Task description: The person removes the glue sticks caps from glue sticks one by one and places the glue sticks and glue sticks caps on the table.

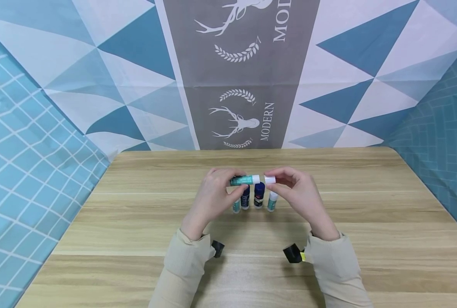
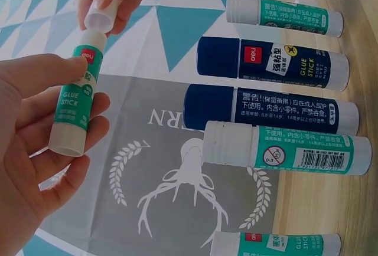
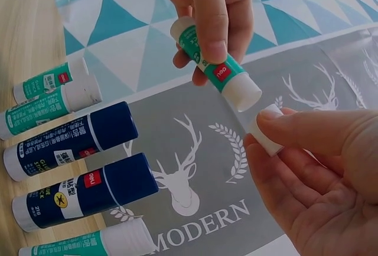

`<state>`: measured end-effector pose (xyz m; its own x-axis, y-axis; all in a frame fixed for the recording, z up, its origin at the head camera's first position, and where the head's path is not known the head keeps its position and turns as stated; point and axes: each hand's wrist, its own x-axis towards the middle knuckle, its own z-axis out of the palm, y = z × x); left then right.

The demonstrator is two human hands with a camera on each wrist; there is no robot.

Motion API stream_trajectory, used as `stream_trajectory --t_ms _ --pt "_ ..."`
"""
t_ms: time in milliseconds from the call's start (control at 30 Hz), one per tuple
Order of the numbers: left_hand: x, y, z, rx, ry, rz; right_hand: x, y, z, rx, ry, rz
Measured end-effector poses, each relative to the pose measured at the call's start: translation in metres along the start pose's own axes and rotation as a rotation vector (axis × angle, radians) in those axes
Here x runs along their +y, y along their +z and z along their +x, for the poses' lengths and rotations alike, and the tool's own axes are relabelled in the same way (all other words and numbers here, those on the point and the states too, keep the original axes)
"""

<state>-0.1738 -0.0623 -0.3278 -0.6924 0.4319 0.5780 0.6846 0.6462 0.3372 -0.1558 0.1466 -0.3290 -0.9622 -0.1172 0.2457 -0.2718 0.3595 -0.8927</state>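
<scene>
Above the wooden table, my left hand grips a green-labelled glue stick lying nearly level in the head view. Its white uncapped end points toward my right hand. Pinched between the right thumb and fingers is a small white cap. A narrow gap separates cap and stick in the head view; the right wrist view also shows the cap apart from the tube. Behind the hands stand two navy glue sticks and several green-and-white ones, all with caps on.
The wooden table reaches back to a patterned cloth wall with a grey deer panel. Blue gridded cloth borders the left side. Dark wrist camera mounts stick out by both sleeves.
</scene>
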Motion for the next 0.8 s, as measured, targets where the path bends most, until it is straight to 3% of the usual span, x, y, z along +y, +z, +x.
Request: stream_trajectory --t_ms 800 --pt "-0.006 0.0 -0.002 0.011 -0.03 0.002 0.005 -0.011 0.0 0.032 0.084 -0.163"
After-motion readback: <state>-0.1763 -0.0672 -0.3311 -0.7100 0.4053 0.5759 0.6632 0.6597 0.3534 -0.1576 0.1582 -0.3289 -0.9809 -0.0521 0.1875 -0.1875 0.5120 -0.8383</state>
